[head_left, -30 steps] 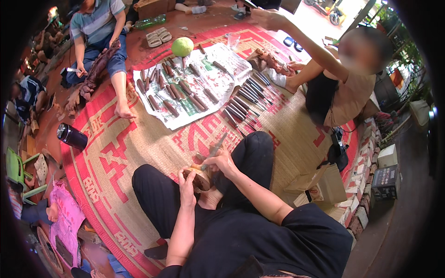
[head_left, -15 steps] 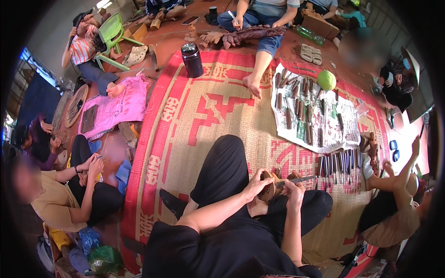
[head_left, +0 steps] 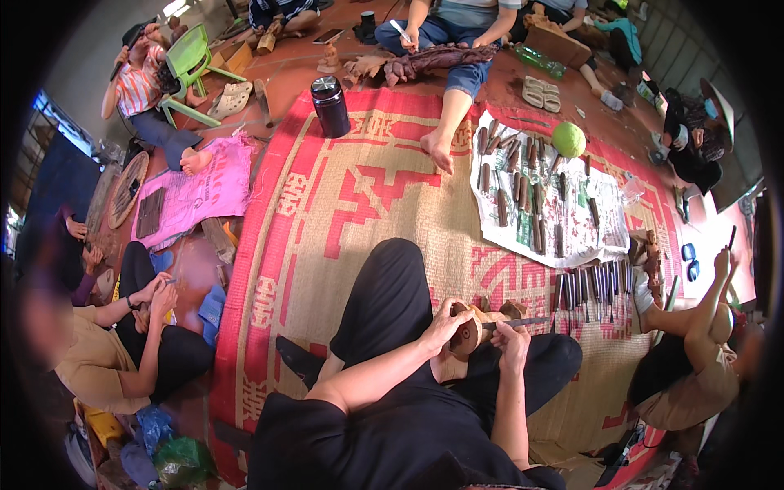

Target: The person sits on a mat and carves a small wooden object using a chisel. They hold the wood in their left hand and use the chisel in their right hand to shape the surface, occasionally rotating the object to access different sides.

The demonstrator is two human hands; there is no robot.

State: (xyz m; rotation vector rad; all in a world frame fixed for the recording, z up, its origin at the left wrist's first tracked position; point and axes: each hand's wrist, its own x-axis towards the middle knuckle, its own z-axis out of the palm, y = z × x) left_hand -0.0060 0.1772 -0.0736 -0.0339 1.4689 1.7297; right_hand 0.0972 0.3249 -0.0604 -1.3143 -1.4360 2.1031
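Note:
My left hand (head_left: 442, 328) is closed around a light-brown wood carving (head_left: 467, 336) with a round flat end, held over my crossed legs. In my right hand (head_left: 513, 343) is a slim, dark, flat carving tool (head_left: 532, 321). One end of the tool lies against the carving and the other points right; whether it is a file or a chisel I cannot tell. Right of my hands, a row of slim carving tools (head_left: 594, 282) lies on the woven mat (head_left: 384, 220). Beyond them, several dark-handled tools (head_left: 523, 189) are spread on a white printed sheet (head_left: 490, 220).
A green ball-like fruit (head_left: 569, 140) sits at the sheet's far edge. On the mat's far side stands a black flask (head_left: 330, 108). Other people sit all around, carving; one bare foot (head_left: 438, 152) rests on the mat. A standing wooden figure (head_left: 654, 260) is at the right.
The tool in my right hand has shifted slightly left along the carving, and the carving's round end has turned more into view. The whole view has moved a little. The person at right has raised a stick-like tool.

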